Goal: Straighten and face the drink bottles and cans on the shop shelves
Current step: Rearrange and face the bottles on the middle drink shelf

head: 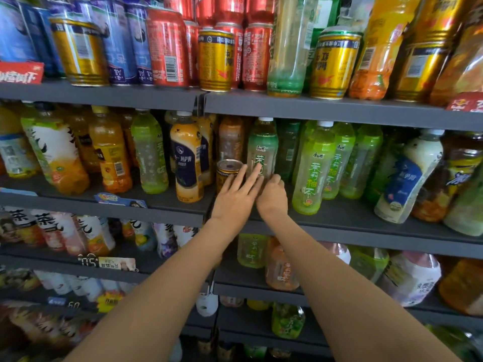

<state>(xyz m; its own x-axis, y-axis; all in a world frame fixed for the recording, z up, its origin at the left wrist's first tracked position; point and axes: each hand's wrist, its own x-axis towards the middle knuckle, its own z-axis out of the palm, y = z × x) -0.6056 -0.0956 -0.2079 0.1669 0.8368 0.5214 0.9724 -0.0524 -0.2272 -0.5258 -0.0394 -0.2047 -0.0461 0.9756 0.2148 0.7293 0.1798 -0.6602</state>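
My left hand [235, 197] lies flat-fingered against the green tea bottle [262, 150] at frame centre; my right hand [273, 195] grips its base.

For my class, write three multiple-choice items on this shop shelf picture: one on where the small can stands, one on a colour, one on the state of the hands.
1. Where does the small gold can stand?
A. On the top shelf
B. Beside the green tea bottle on the second shelf, by the hands
C. On the floor

2. What colour is the cap of that green tea bottle?
A. White
B. Red
C. Black

3. How does the left hand lie?
A. Clenched in a fist
B. Hanging at the person's side
C. Fingers straight, reaching to the can and bottle

Answers:
1 B: the can sits just left of the bottle.
2 A: the cap at its top shows white.
3 C: the fingers are spread flat, while the right hand curls at the bottle's base.
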